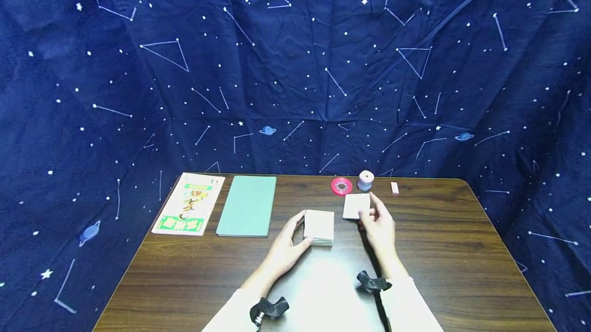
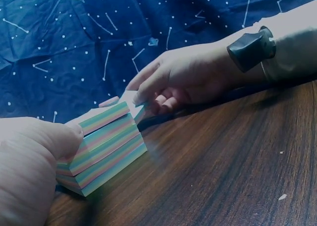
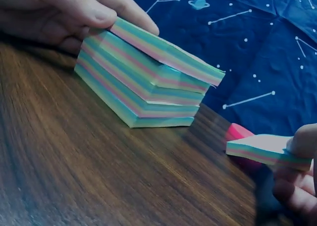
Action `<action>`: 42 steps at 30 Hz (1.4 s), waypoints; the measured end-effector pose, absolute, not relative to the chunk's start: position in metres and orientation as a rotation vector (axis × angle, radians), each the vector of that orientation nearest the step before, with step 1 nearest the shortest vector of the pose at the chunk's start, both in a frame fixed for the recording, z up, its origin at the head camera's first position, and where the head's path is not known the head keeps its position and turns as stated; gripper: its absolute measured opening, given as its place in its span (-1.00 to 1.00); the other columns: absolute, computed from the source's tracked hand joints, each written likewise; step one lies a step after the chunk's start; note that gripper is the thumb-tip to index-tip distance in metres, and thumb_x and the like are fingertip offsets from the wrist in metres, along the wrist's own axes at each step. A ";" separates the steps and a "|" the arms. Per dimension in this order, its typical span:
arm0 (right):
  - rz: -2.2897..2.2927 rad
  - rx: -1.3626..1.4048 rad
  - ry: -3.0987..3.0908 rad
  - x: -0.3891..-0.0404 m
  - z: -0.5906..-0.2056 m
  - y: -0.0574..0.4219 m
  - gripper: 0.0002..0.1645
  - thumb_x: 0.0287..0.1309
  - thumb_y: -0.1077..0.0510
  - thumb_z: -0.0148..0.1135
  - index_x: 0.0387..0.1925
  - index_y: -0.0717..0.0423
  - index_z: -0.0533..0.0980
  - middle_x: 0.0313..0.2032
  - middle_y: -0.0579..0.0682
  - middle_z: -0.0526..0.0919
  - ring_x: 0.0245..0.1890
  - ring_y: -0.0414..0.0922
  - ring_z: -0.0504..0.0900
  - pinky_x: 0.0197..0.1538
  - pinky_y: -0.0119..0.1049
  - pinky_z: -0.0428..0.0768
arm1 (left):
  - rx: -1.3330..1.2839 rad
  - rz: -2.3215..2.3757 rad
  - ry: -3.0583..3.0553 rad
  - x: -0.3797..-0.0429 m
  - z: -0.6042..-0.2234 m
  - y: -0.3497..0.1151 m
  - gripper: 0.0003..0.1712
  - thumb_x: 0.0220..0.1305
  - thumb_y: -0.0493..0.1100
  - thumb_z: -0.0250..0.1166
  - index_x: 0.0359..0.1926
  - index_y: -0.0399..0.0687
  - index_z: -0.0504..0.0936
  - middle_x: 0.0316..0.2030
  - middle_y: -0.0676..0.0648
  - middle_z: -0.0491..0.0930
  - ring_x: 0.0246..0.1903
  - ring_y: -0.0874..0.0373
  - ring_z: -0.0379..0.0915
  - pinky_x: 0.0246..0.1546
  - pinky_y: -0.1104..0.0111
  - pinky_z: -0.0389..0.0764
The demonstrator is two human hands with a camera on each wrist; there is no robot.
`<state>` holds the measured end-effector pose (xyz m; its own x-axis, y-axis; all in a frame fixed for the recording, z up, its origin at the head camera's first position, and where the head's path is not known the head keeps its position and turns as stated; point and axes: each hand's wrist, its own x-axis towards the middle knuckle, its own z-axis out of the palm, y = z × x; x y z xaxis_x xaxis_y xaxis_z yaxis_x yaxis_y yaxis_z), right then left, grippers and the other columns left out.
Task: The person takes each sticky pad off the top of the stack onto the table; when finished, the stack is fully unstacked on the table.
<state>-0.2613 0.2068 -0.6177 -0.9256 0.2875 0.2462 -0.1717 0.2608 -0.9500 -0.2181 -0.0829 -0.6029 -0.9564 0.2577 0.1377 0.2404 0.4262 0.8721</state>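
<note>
A squared stack of paper note pads (image 1: 319, 224), white on top with pastel-striped sides, stands on the table in front of me. My left hand (image 1: 282, 254) grips its left side, the thumb at the near corner and the fingers toward the far one. In the right wrist view the stack (image 3: 153, 87) shows several layers, the top one slightly askew. To the right, my right hand (image 1: 382, 230) pinches a single thin note pad (image 1: 355, 205) by its right edge, thumb on top. That pad (image 3: 262, 147) is held apart from the stack, its striped edge showing.
Behind the single pad lie a pink-red ring-shaped disc (image 1: 341, 186), a pale lavender spool (image 1: 365, 181) and a small pink-white block (image 1: 394, 188). Left of the stack are a green notebook (image 1: 247, 206) and an illustrated booklet (image 1: 188, 203). A dark blue star-patterned cloth (image 1: 295, 75) hangs behind the wooden table.
</note>
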 end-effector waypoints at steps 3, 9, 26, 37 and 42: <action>1.404 -0.151 -2.337 -0.262 -0.616 0.210 -0.28 0.27 0.20 0.49 0.46 0.13 0.56 -0.36 0.09 0.74 -0.38 -0.16 0.65 -0.19 -0.29 0.63 | 0.476 1.597 2.649 -0.218 -0.603 -0.083 -0.13 0.50 0.04 0.41 0.69 0.11 0.26 0.62 -0.09 0.36 0.65 -0.12 0.22 0.67 -0.15 0.24; 1.194 -0.158 -2.471 -0.261 -0.615 0.213 -0.27 0.24 0.10 0.51 0.43 0.11 0.59 -0.37 0.08 0.78 -0.07 0.23 0.62 0.10 0.22 0.40 | 0.466 1.601 2.639 -0.218 -0.601 -0.082 -0.11 0.50 0.04 0.42 0.70 0.06 0.25 0.63 -0.12 0.36 0.65 -0.13 0.22 0.68 -0.16 0.22; 1.012 -0.161 -2.545 -0.260 -0.622 0.208 -0.48 0.21 0.01 0.52 0.20 0.01 0.74 -0.28 0.04 0.68 -0.12 0.17 0.56 -0.04 0.13 0.36 | 0.446 1.631 2.600 -0.218 -0.602 -0.081 -0.10 0.49 0.02 0.42 0.69 0.04 0.23 0.63 -0.14 0.36 0.66 -0.09 0.23 0.70 -0.12 0.16; 1.209 -0.201 -2.406 -0.262 -0.615 0.208 -0.68 0.35 0.15 0.39 0.08 0.10 0.76 -0.29 0.11 0.64 -0.15 0.07 0.57 0.02 -0.03 0.41 | 0.462 1.595 2.634 -0.219 -0.602 -0.081 -0.14 0.50 0.01 0.42 0.69 0.13 0.27 0.63 -0.09 0.36 0.66 -0.09 0.22 0.70 -0.10 0.20; 1.651 -0.059 -2.109 -0.263 -0.613 0.208 -0.73 0.40 0.38 0.31 0.07 0.27 0.72 -0.28 0.09 0.62 -0.29 -0.28 0.49 -0.23 -0.51 0.43 | 0.513 1.578 2.660 -0.222 -0.604 -0.081 -0.15 0.49 -0.02 0.42 0.68 0.05 0.30 0.65 -0.03 0.33 0.68 -0.04 0.17 0.70 -0.07 0.19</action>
<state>-0.2634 0.2078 -0.6129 -0.8938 0.3080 0.3261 -0.2426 0.2796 -0.9290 -0.2223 -0.0811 -0.6037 -0.9465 0.2806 0.1594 0.2744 0.4397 0.8552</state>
